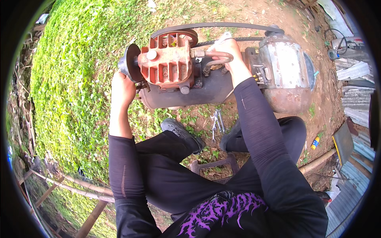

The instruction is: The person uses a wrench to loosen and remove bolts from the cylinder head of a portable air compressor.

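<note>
An air compressor with a rusty orange finned pump head [164, 63] and a dark tank [186, 95] lies in front of me. My left hand [124, 88] is closed on the lower rim of a black round air filter [130, 62] at the pump's left side. My right hand [232, 55] reaches over a curved metal pipe [222, 57], close to the drive belt [218, 25]. Its fingers are closed around a pale wrench [225, 36], whose rounded end shows; the fingers partly hide the rest.
Right of the pump stands a worn silver motor [281, 65]. Several wrenches [217, 121] lie on the ground between my shoes [180, 133]. A small low stool [214, 163] is between my legs. Corrugated metal sheets [357, 99] and a yellow bottle [315, 142] are at the right, grass [75, 91] at the left.
</note>
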A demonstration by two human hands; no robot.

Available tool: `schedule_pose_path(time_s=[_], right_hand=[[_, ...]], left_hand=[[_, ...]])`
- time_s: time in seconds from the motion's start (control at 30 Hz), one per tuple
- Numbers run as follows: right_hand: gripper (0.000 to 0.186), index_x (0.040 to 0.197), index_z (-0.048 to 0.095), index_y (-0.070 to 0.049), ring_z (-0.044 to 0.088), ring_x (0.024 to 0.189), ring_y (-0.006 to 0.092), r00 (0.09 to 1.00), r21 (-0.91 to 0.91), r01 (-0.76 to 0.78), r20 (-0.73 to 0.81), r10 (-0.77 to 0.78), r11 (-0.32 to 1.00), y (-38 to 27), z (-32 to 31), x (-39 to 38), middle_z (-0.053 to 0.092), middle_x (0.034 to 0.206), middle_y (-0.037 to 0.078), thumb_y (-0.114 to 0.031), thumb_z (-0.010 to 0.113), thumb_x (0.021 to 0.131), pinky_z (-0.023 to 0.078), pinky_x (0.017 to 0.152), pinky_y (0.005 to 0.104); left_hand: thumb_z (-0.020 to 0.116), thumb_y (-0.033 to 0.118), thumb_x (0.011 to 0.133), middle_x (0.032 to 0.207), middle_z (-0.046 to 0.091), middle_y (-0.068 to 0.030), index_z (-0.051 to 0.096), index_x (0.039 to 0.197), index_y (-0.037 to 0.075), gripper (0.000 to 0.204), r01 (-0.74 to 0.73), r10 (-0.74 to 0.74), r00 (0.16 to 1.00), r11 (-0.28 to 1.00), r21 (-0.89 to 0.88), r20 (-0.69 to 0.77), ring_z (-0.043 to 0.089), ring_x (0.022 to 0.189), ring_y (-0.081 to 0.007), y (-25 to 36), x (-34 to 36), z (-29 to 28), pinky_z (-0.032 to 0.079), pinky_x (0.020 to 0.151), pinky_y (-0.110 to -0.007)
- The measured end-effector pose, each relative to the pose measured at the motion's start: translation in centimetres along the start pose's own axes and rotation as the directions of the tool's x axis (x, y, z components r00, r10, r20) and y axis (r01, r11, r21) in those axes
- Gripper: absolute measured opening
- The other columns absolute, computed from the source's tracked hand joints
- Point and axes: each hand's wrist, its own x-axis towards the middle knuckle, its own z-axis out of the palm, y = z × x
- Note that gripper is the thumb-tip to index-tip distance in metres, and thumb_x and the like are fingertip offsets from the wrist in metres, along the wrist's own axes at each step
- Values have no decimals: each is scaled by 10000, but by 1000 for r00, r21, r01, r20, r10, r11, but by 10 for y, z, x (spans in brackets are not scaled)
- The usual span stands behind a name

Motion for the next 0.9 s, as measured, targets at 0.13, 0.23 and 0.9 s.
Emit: schedule_pose_path(time_s=[0.13,0.23,0.9], right_hand=[[165,760,687,29,673,587,211,997,-478,73,7,-80,875,-6,39,20,703,722,129,-73,597,852,500,500,308],[186,765,693,18,683,593,197,968,-814,249,221,-116,525,-31,48,27,698,702,111,-105,586,854,535,528,314],[382,1125,517,75,738,898,395,997,143,-54,-54,63,988,-2,3,-25,696,1002,294,-288,445,1029,648,709,401]], left_hand=[[623,276,912,872,693,-278,669,969,-67,351,-16,28,998,982,186,-62,690,844,-437,-22,4,0,517,784,-440],[629,258,907,922,683,-303,671,973,-71,339,6,-5,1000,997,77,-22,679,887,-461,-8,1,3,516,794,-457],[559,198,915,872,656,-305,638,932,-64,274,7,-6,1000,997,71,-19,648,830,-461,-12,6,-1,500,752,-473]])
